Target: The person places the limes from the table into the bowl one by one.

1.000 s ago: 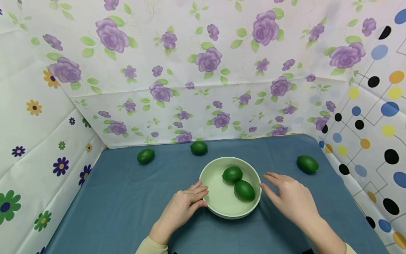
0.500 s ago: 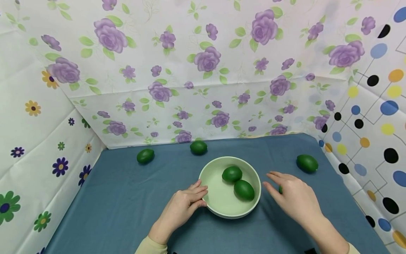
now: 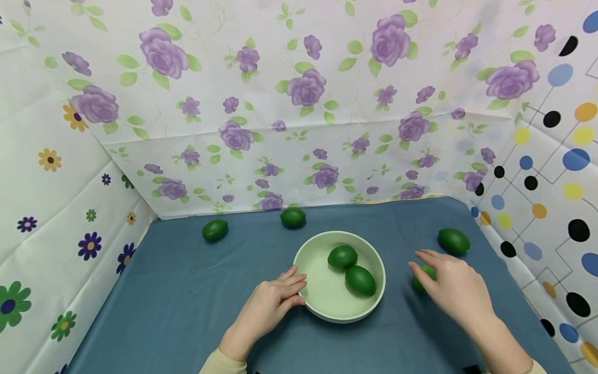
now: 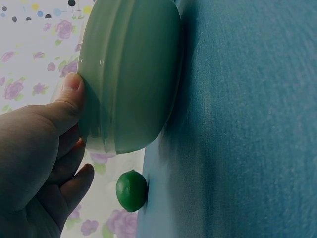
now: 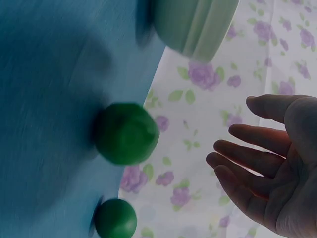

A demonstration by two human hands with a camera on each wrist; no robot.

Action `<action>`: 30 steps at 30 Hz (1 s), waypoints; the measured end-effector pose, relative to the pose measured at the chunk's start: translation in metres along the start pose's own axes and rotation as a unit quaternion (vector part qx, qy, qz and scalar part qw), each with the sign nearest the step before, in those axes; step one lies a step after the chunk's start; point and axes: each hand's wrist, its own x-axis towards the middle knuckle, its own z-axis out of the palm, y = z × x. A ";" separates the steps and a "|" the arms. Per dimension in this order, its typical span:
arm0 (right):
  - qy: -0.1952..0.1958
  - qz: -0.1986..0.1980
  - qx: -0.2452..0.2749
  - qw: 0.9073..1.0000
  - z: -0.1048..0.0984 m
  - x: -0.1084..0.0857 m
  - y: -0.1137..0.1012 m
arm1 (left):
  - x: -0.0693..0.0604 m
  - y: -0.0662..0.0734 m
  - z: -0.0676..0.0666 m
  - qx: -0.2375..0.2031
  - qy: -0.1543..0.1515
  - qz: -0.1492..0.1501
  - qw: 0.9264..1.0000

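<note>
A pale green bowl [image 3: 322,306] stands on the blue cloth with two dark green limes [image 3: 342,257] inside. My left hand [image 3: 268,304] holds the bowl's left rim. In the left wrist view the thumb [image 4: 73,94] lies against the bowl's outer wall; some fingertips are hidden. Right of the bowl, my right hand [image 3: 450,285] hovers above a lime [image 3: 422,280] that it partly covers. In the right wrist view the fingers [image 5: 257,158] are spread and loosely bent, apart from that lime [image 5: 126,134], with nothing held.
Another lime [image 3: 454,241] lies at the far right, beyond my right hand. Two more limes, one at the back left [image 3: 215,230] and one at the back middle [image 3: 293,218], rest near the flowered back wall [image 3: 280,171]. Patterned sheets line both sides.
My right hand has moved right, away from the bowl's rim, and the lime beneath it has come into sight. My left hand and the bowl have stayed in place.
</note>
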 end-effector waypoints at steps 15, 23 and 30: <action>-0.060 0.057 -0.009 0.997 -0.004 -0.004 0.029 | 0.000 -0.001 0.001 -0.004 0.001 -0.003 1.000; -0.103 0.075 -0.013 0.992 0.001 -0.006 0.036 | 0.000 0.000 0.001 -0.006 0.000 -0.003 1.000; -0.131 0.082 -0.017 0.988 0.005 -0.008 0.039 | 0.000 0.001 0.000 -0.005 -0.003 -0.004 1.000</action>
